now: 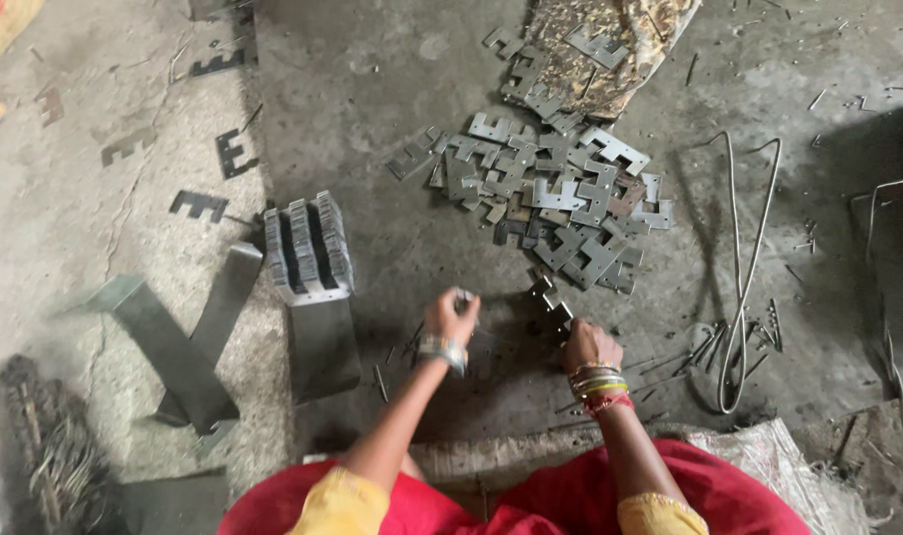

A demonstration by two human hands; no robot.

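Floor: grey concrete floor lying dusty, metal plates heaped.
Left hand: pinching a small piece, direction unclear.
Right hand: gripping a plate pointing away.

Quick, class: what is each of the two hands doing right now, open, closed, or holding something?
Left hand: closed around a small metal piece.
Right hand: closed, fingers down on stamped metal plates on the floor.

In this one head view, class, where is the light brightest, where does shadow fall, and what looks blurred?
Head view: brightest on the pale floor at left; shadow darkens the right edge; the left hand is slightly blurred, while the plate pile stays fairly sharp; edges bend a little.
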